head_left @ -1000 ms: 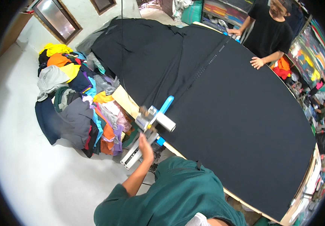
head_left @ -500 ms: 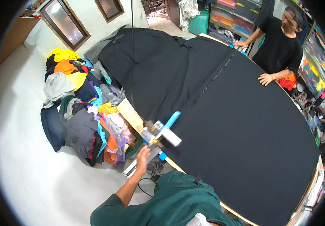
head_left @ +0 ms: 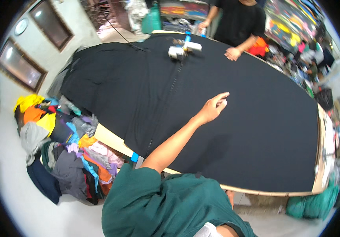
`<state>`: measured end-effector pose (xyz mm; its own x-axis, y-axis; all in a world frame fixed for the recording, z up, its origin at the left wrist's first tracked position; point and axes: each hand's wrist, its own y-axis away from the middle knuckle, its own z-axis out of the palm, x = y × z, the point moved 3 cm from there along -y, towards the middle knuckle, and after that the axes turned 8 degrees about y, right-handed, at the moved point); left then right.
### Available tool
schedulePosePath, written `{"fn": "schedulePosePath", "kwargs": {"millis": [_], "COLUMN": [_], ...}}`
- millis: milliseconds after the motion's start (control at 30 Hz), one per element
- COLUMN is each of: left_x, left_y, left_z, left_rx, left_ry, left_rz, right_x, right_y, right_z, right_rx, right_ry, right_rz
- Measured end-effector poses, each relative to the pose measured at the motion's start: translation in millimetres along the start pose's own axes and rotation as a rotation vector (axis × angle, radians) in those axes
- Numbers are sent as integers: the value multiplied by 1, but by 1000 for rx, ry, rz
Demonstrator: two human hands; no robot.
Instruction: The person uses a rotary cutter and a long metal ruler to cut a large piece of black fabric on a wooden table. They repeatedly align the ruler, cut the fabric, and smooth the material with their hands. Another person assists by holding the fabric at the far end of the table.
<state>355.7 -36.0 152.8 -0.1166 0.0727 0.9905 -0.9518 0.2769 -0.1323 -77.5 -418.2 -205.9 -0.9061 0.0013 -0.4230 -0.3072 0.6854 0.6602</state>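
My left hand (head_left: 212, 108) reaches out above the black cloth (head_left: 256, 130) with nothing in it. Its index finger points forward and the other fingers are loosely bent. Whether the hand touches the cloth I cannot tell. A small patch of skin (head_left: 230, 198) shows below the table's near edge, perhaps my right hand, with no fingers to be made out. At the far side, a blurred white-and-grey cloth cutting machine (head_left: 185, 50) with a blue part stands over the dark dotted line (head_left: 174, 83) that crosses the cloth.
A co-worker in a black shirt (head_left: 239, 23) stands across the table, one hand (head_left: 233, 53) on the cloth. Coloured garments are heaped (head_left: 71, 170) on the left. Along the near table edge (head_left: 256, 191) runs pale wood. A green sack (head_left: 312, 203) lies at lower right.
The cutting machine has gone from the near edge to the far side. My left hand has left it and now extends over the cloth. The view has turned.
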Motion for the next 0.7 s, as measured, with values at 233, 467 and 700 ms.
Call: {"fn": "schedulePosePath", "kwargs": {"millis": [233, 467, 700], "left_x": [-65, -133, -143], "left_y": [184, 452, 578], "left_z": [-19, -157, -158], "left_rx": [-58, 928, 961], "left_ry": [-148, -729, -662], "left_rz": [-160, -359, -1000], "right_x": [-78, -241, -278], "right_y": [57, 134, 252], "right_z": [-99, -20, 181], "right_rx": [855, 680, 72], "right_ry": [-80, 265, 551], "right_rz": [-397, -1085, -1600]}}
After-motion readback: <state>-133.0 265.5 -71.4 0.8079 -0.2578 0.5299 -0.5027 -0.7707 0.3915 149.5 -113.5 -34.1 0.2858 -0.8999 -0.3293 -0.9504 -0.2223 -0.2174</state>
